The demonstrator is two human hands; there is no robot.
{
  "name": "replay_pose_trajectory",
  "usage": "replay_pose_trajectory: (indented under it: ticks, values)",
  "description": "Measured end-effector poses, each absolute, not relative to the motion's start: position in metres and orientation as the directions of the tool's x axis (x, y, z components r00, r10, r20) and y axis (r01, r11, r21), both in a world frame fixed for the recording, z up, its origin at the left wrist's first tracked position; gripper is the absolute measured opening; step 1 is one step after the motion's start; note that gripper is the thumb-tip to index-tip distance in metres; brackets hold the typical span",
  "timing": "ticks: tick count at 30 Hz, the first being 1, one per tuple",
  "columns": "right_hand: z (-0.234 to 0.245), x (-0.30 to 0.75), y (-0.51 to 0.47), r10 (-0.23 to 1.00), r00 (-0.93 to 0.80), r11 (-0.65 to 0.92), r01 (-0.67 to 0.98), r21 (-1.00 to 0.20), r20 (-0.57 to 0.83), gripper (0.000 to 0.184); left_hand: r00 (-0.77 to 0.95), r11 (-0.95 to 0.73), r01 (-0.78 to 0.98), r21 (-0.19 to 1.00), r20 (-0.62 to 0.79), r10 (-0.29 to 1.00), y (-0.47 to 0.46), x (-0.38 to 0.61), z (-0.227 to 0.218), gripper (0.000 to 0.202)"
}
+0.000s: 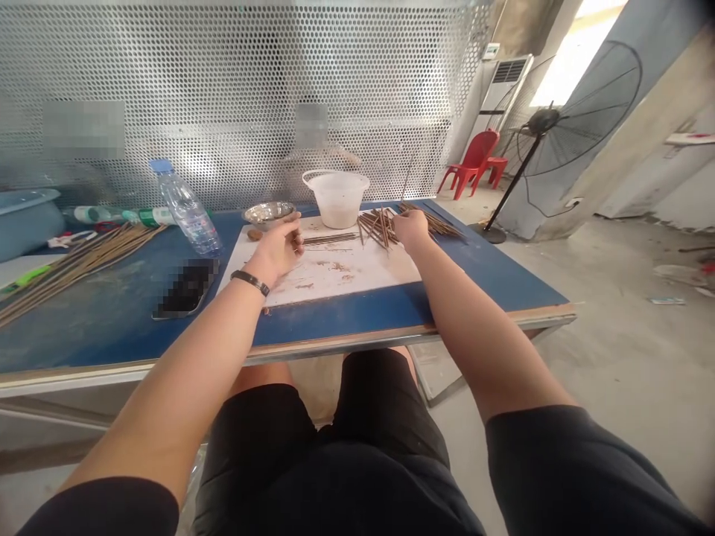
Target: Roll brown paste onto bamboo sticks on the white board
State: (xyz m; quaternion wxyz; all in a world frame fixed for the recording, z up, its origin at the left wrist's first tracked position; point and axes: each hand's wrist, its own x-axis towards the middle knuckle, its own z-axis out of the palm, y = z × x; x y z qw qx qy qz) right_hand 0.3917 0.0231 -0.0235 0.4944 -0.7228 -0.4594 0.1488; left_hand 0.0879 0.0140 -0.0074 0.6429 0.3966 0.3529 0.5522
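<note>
My left hand [278, 249] hovers over the left part of a white board [335, 272] on the blue table [335, 316], fingers curled near a few thin brown sticks [329, 239] lying on the board. My right hand [412, 227] is closed on the pile of brown sticks [385, 223] at the board's far right corner. A white plastic bucket [337, 198] and a small metal bowl [269, 214] stand at the board's far edge.
A clear water bottle [187, 210], a dark phone [187, 289] and a long bundle of sticks [72, 264] lie on the table's left. A perforated metal screen [223, 97] stands behind. A floor fan [550, 126] and red chairs [474, 160] are at right.
</note>
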Motion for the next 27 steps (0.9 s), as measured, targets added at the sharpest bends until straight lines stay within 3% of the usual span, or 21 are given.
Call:
replay_pose_trajectory:
  ticks: [6,10,27]
  values:
    - [-0.031,0.387,0.023,0.816,0.547,-0.234,0.609,-0.757,0.187,0.01,0.161,0.084,-0.358,0.93,-0.027,0.987,0.012,0.086,-0.009,0.027]
    - [-0.035,0.381,0.022,0.823,0.547,-0.298,0.646,-0.703,0.154,0.014,0.18,0.046,-0.29,0.956,0.007,0.984,0.013,0.086,-0.01,0.031]
    - [-0.031,0.367,0.017,0.884,0.404,-0.279,0.859,-0.43,0.233,0.02,0.195,-0.068,0.041,0.997,0.059,0.979,0.013,0.095,-0.026,0.014]
